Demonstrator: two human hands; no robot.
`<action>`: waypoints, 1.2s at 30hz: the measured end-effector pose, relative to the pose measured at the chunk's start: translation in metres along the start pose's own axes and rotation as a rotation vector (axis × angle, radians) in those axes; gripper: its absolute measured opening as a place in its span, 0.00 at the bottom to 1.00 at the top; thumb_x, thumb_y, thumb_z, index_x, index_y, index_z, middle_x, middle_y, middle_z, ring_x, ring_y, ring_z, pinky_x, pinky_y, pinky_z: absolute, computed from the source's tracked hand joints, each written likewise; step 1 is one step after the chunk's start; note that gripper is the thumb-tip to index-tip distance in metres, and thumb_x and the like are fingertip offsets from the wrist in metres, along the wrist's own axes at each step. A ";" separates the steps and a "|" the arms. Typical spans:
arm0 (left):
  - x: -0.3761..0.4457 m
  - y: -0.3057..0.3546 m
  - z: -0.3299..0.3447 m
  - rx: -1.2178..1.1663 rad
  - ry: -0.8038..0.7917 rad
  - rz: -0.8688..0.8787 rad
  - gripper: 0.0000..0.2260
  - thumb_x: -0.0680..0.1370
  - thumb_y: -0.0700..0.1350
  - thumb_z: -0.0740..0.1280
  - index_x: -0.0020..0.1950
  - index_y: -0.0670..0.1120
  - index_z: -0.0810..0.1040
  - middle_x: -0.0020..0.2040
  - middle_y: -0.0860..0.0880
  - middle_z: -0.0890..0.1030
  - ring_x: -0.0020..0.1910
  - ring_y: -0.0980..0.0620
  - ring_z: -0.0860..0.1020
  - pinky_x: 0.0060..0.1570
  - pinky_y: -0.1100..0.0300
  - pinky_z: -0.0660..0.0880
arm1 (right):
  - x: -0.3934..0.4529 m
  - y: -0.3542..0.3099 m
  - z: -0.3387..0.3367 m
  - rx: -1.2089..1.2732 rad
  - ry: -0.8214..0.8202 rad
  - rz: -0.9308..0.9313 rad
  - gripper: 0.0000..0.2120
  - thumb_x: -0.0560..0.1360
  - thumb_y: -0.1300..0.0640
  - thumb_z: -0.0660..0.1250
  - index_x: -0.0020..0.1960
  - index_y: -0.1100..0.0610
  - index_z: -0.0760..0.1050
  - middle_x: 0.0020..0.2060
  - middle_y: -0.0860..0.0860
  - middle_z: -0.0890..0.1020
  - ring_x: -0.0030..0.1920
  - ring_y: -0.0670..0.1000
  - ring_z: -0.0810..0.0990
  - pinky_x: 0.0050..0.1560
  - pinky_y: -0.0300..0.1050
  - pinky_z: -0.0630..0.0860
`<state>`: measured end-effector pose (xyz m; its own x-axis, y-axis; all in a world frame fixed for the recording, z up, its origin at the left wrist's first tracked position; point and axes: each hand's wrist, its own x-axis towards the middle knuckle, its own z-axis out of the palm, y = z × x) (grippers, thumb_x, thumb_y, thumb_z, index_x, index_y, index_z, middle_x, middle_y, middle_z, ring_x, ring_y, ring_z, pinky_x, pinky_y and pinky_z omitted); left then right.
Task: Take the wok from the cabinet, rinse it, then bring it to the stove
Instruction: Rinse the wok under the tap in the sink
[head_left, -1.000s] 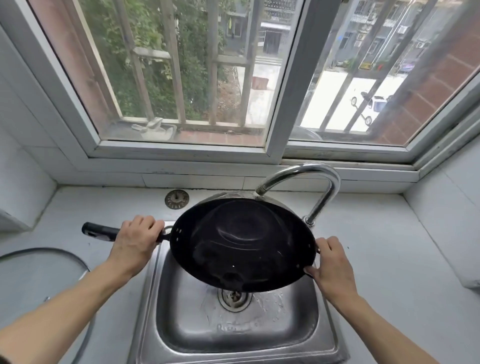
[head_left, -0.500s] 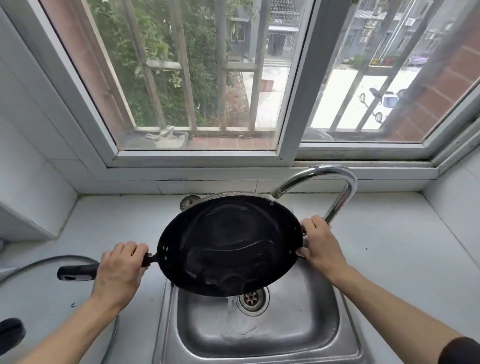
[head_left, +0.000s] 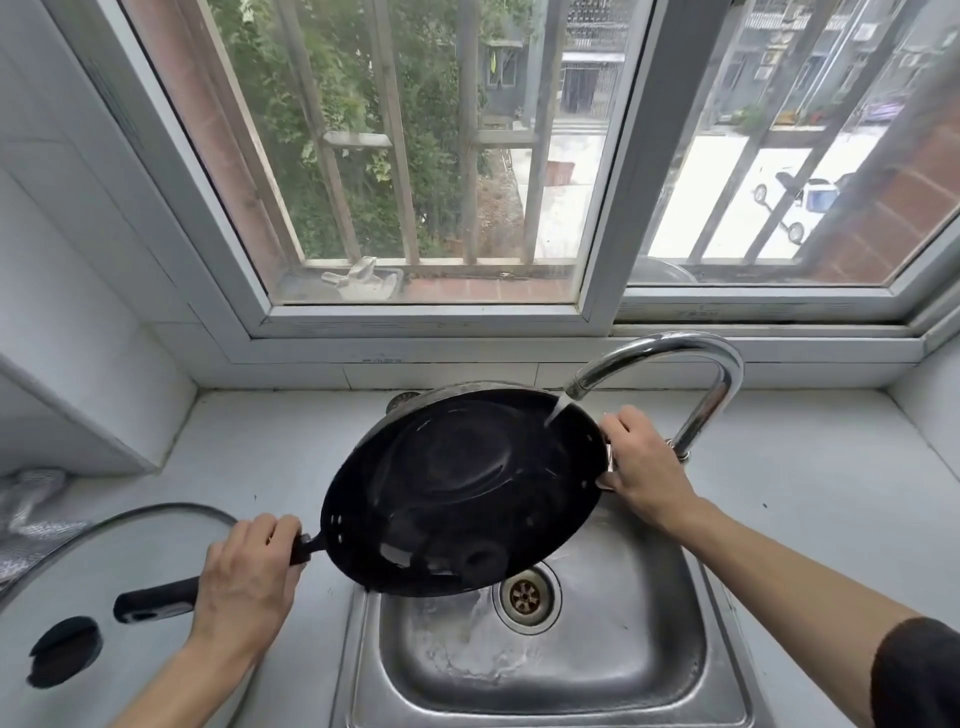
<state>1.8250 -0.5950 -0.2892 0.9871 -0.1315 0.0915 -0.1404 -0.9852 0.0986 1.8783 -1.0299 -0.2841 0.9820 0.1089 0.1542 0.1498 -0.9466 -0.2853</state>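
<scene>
The wok (head_left: 462, 493) now tips toward the near left over the sink (head_left: 545, 670), water draining; left hand (head_left: 244, 577) grips the handle (head_left: 156, 605), right hand (head_left: 641, 460) the far-right rim: rinse nearly finished.

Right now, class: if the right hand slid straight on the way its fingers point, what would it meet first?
Probably the wok it already holds at the small side handle; the right hand points left, across the rim. Depth beyond is unclear.
</scene>
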 end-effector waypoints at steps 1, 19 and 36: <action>-0.004 0.000 -0.001 -0.003 -0.003 -0.010 0.17 0.61 0.38 0.80 0.41 0.44 0.74 0.36 0.47 0.74 0.35 0.41 0.73 0.31 0.49 0.68 | 0.002 -0.001 0.000 0.001 -0.002 -0.003 0.25 0.57 0.62 0.81 0.46 0.57 0.70 0.43 0.50 0.69 0.43 0.53 0.69 0.42 0.49 0.72; -0.041 0.009 -0.008 0.024 0.006 -0.025 0.18 0.59 0.37 0.81 0.41 0.43 0.75 0.36 0.46 0.75 0.34 0.39 0.74 0.30 0.48 0.69 | -0.009 -0.010 -0.010 -0.001 0.016 -0.029 0.24 0.55 0.67 0.79 0.43 0.57 0.69 0.41 0.51 0.70 0.40 0.52 0.68 0.38 0.48 0.71; -0.026 0.031 0.007 -0.025 -0.049 0.094 0.20 0.61 0.41 0.80 0.42 0.49 0.72 0.37 0.52 0.72 0.36 0.45 0.72 0.32 0.51 0.67 | -0.071 0.024 -0.027 0.011 0.020 0.101 0.19 0.60 0.65 0.75 0.46 0.56 0.70 0.45 0.49 0.70 0.47 0.52 0.68 0.46 0.47 0.72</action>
<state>1.7952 -0.6227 -0.2958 0.9721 -0.2286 0.0528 -0.2333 -0.9654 0.1163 1.8087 -1.0682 -0.2758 0.9897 0.0068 0.1429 0.0513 -0.9492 -0.3105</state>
